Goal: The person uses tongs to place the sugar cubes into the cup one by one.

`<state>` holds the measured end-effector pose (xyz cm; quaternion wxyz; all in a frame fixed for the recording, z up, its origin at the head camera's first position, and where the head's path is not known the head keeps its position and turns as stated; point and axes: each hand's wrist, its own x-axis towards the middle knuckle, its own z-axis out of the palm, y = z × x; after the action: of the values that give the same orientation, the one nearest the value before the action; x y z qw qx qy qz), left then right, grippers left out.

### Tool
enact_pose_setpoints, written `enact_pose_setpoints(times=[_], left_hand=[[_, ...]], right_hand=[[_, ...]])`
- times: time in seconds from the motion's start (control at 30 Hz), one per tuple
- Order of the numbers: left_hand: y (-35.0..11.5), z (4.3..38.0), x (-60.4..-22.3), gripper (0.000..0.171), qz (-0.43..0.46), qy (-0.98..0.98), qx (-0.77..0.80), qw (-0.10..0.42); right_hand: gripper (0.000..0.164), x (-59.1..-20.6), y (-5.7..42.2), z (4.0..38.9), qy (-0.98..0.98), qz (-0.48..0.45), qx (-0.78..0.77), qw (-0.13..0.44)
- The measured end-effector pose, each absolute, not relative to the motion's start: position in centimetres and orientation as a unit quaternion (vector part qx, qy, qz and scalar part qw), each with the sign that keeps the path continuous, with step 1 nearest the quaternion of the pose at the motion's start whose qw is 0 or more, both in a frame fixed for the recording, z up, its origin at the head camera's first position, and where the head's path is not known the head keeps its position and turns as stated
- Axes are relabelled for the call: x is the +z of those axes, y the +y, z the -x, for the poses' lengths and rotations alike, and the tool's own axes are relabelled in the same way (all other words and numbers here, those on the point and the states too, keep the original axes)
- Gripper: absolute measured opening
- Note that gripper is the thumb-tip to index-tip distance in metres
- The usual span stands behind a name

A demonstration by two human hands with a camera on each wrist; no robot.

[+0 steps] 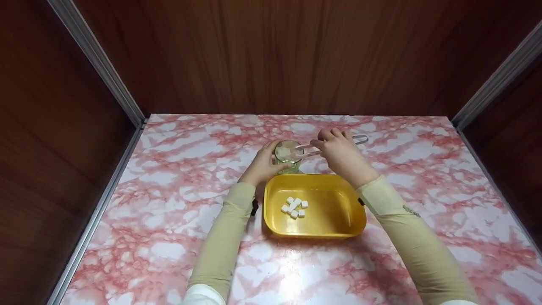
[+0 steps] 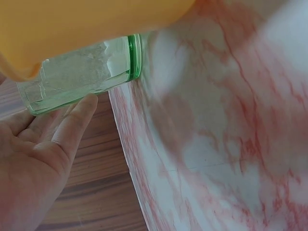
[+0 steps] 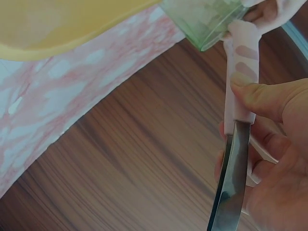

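My left hand (image 1: 261, 166) holds a green-tinted clear glass (image 2: 82, 72), thumb at the near side and fingers on the left side. Whitish pieces show inside the glass, though their shape is blurred. Between its thumb and fingers, my right hand (image 1: 341, 154) pinches a pair of metal tongs (image 3: 235, 178) with pale pink tips (image 3: 245, 53). Those tips reach the mouth of the glass; whether a cube is between them cannot be made out. Closer to the person stands a yellow rectangular tub (image 1: 315, 235), with several white cubes (image 1: 294, 207) grouped at its left.
A red-and-white marbled tabletop (image 1: 178, 203) lies under everything. Dark wooden panels (image 1: 271, 59) with metal corner strips (image 1: 101, 55) enclose it at the back and sides. The tub's far rim sits just in front of the glass, between the two forearms.
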<state>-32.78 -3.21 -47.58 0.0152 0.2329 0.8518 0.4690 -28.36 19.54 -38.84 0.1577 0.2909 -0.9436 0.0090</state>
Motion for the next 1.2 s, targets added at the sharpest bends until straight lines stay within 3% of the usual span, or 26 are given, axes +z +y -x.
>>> enact_pose_setpoints(times=[1.2], left_hand=[[-3.3,32.7,-47.6,0.08,-0.223,0.86,0.459,0.014]], right_hand=[[0.029,-40.1,20.9,23.7,-0.931,-0.329,-0.009,0.16]])
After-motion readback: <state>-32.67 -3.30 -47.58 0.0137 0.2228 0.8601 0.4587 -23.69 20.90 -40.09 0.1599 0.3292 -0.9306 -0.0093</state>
